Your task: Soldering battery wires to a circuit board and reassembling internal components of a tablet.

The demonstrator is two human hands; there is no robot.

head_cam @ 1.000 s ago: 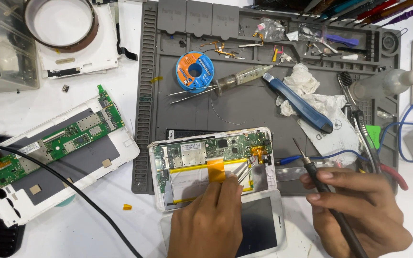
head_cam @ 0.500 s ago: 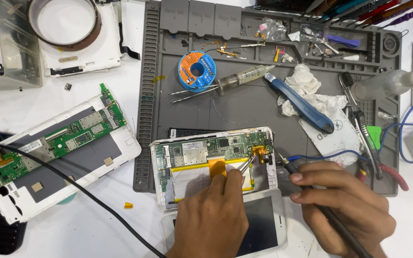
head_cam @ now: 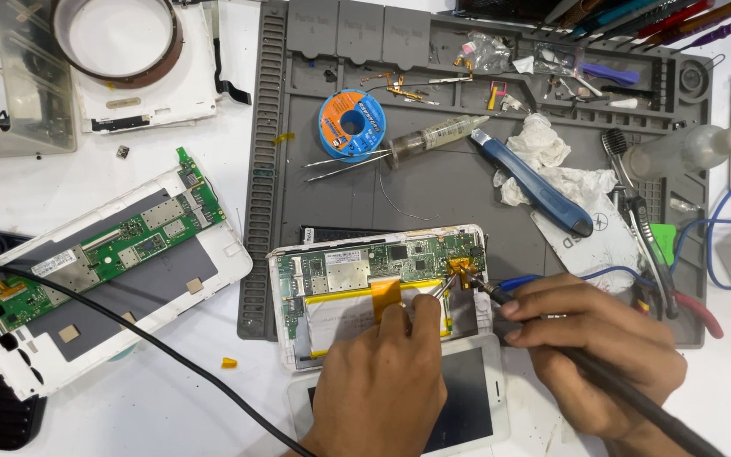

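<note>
Workbench, seen from above. Landmark: the opened tablet (head_cam: 382, 283), back cover off, lying at the near edge of the grey repair mat (head_cam: 433, 186) with its green circuit board (head_cam: 382, 261) exposed along the far side.

Left hand (head_cam: 382, 385) rests over the near half of the tablet, fingers pinched closed on thin tweezers (head_cam: 440, 288), whose tips reach up to the right end of the board. Yellow tape (head_cam: 353, 296) runs across the tablet just below the board, partly under this hand.

Right hand (head_cam: 594, 351) sits just right of the tablet, fingers wrapped around a dark soldering iron (head_cam: 552, 334) held like a pen; its tip meets the orange flex patch (head_cam: 463, 267) at the board's right end, close beside the tweezer tips (contact itself too fine to tell).

A white phone (head_cam: 475, 398) lies screen up just nearer than the tablet, partly under the left wrist.

Beyond the tablet on the mat: blue solder wick spool (head_cam: 351, 123), a syringe (head_cam: 437, 137), a blue-handled knife (head_cam: 535, 182), crumpled tissue (head_cam: 552, 161).

Left of the tablet, off the mat: a second opened tablet (head_cam: 120, 262), tilted, with a black cable (head_cam: 129, 338) crossing it.
</note>
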